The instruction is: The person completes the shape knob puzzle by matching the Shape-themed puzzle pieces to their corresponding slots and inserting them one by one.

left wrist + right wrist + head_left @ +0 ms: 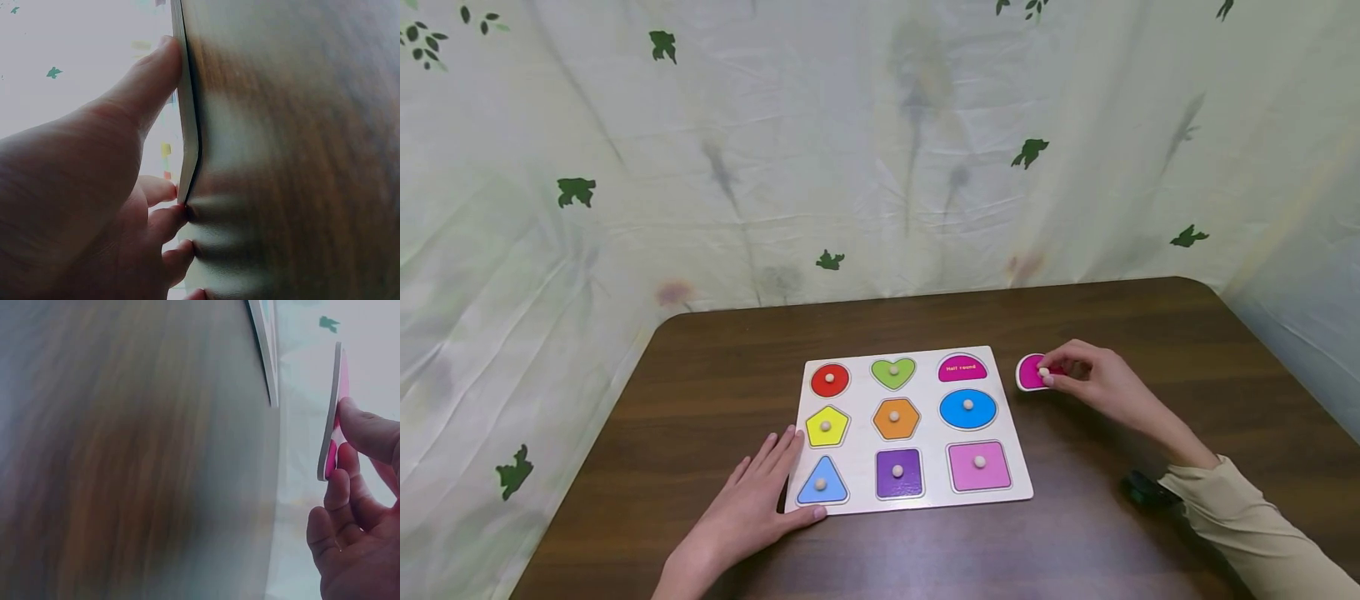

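Observation:
My right hand (1097, 379) pinches the small knob of a magenta half-round puzzle piece (1029, 373) between thumb and fingers, just right of the board. In the right wrist view the piece (332, 419) is held up off the table, seen edge-on. A white shape-puzzle board (861, 467) lies flat on the table. Its top right recess (962, 367), printed "Half round", has no piece in it. My left hand (752, 500) rests at the board's lower left corner, thumb on the near edge and straight fingers along the left side.
Other knobbed pieces sit in the board, among them a red circle (830, 380), a green heart (892, 373), a blue oval (967, 409) and a pink rectangle (979, 467). The dark wooden table (715, 392) meets a pale leaf-patterned curtain (880, 150) behind.

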